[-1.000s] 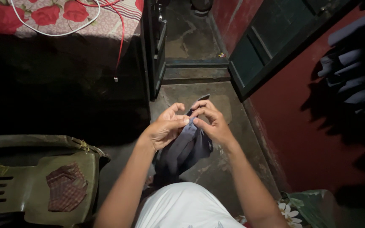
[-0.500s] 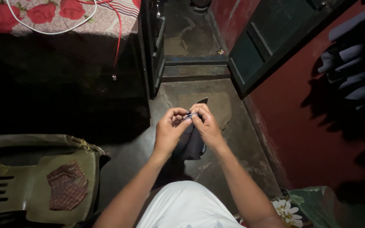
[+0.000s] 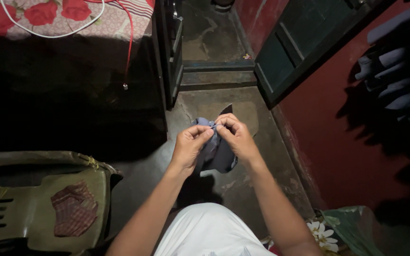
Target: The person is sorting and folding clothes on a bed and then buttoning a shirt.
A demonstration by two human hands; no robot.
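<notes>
Cloth [image 3: 217,154], dark blue, I'm pinching at its top edge with left hand [image 3: 189,147] and right hand [image 3: 236,137], fingers closed tight; next calls for a steady grip while straightening it, I judge.

A green plastic chair [image 3: 34,204] stands at the lower left, and a folded checked cloth [image 3: 74,208] lies on its seat. Beyond the chair, at the upper left, a bed carries a rose-patterned cover [image 3: 67,19], with a white cable [image 3: 53,34] curling across it and a red cable [image 3: 130,42] hanging down over its edge. Right of the chair stretches a worn concrete floor [image 3: 243,189] leading up to a step [image 3: 217,78]. Far right of the chair, a dark green door [image 3: 309,42] leans open against a red wall [image 3: 338,142]. Dark folded clothes [image 3: 392,76] hang at the far right. White flowers [image 3: 323,234] lie low on the right.
</notes>
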